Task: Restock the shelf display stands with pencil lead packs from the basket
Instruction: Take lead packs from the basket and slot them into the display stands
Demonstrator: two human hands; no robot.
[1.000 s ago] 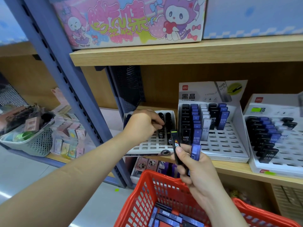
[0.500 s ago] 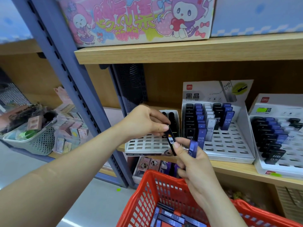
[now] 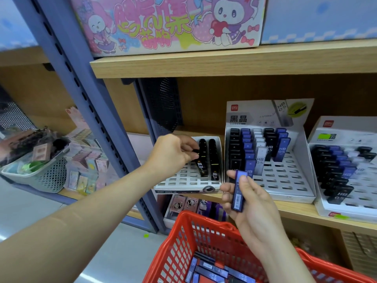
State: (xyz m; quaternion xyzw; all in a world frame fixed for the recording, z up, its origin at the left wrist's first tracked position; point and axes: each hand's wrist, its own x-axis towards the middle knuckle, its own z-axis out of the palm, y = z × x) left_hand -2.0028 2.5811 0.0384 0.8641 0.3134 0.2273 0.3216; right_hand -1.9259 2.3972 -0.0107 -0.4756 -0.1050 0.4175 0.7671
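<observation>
Up at eleven o'clock, the left hand (image 3: 173, 154) is over the small white stand (image 3: 189, 180), its fingers pinching a black lead pack (image 3: 196, 150) just beside two black rows. At four o'clock from it, the right hand (image 3: 251, 205) has its fingers curled round a blue pack (image 3: 238, 193), upright before the middle stand (image 3: 285, 176). At six o'clock, the red basket (image 3: 183, 219) holds spare packs (image 3: 212, 270).

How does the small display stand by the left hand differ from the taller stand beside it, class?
The small stand shows only black packs; the taller stand holds black, blue and white packs. The taller stand has a printed back card; the small stand shows none. Both are white slotted trays with empty front slots, on one wooden shelf.
</observation>
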